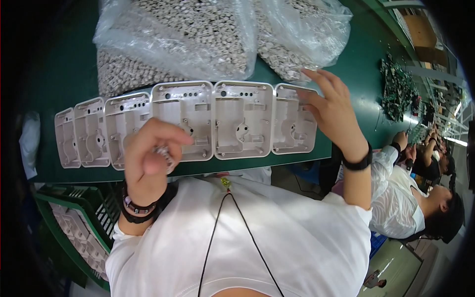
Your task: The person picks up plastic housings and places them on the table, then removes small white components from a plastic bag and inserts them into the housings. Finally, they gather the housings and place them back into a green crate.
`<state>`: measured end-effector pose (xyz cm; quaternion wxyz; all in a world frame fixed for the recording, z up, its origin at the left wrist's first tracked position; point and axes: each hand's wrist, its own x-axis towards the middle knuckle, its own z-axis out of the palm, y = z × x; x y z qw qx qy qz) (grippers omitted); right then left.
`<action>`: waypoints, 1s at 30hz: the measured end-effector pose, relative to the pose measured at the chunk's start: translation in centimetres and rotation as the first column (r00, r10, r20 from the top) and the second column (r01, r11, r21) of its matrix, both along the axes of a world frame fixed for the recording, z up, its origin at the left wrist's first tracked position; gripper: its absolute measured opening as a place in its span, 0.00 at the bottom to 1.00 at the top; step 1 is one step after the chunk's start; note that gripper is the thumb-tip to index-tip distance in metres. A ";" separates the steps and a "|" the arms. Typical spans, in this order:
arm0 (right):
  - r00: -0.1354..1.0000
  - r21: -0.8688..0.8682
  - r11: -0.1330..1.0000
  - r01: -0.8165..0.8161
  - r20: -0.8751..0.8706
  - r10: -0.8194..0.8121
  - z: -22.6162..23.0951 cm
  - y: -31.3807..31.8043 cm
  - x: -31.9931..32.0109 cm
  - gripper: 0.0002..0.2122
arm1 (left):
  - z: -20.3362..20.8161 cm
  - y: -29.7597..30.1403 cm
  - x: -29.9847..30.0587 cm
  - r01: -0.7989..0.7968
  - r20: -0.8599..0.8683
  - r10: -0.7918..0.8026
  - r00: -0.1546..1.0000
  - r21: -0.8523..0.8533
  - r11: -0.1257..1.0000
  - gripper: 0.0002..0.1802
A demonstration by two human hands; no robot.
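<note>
A row of several light-grey plastic housings [243, 106], open side up, runs along the near edge of the table. Over the third and fourth from the left is my left hand [148, 153], its fingers curled round a cluster of small light-grey parts [165, 157] that shows at the palm. My right hand [332, 106] reaches over the upper right corner of the rightmost housing [296, 119]. Its fingers are stretched and apart, with nothing visible between them. The fingertips are close to the lower edge of the right-hand plastic bag [302, 39].
A larger clear bag [183, 39] of small grey parts lies behind the row on the green table [59, 64]. A green crate [74, 222] with more housings stands at lower left. Dark green pieces [398, 91] are heaped at far right, where other people [403, 198] sit.
</note>
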<state>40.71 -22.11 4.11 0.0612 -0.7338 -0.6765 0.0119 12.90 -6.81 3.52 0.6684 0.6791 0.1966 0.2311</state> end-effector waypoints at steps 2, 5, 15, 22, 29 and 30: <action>0.990 0.111 0.992 0.064 -0.134 -0.049 2.2 1.0 -3.8 0.14 | -0.2 -0.5 0.8 0.021 -0.006 -0.021 1.000 -0.072 0.997 0.31; 0.876 0.261 0.965 -0.013 -0.463 0.137 3.4 2.4 -10.4 0.14 | -0.6 -1.4 2.2 0.081 -0.025 -0.089 0.996 -0.213 0.974 0.33; 0.839 0.473 0.881 0.035 -0.493 0.231 0.3 4.2 -13.3 0.11 | -1.0 -0.3 1.4 0.363 0.138 -0.341 0.930 -0.493 0.791 0.26; 0.647 0.454 0.884 0.111 -0.709 0.283 -0.7 3.9 -12.3 0.08 | -0.8 -0.6 1.3 0.323 0.085 -0.326 0.942 -0.506 0.800 0.16; 0.138 0.306 0.802 0.513 -0.951 0.275 -1.9 3.8 -14.1 0.07 | -1.1 -0.7 1.2 0.375 0.139 -0.354 0.925 -0.494 0.785 0.09; -0.019 0.222 0.755 0.617 -0.955 0.296 -1.9 3.8 -14.3 0.07 | -1.3 -0.7 1.1 0.374 0.102 -0.365 0.925 -0.403 0.835 0.09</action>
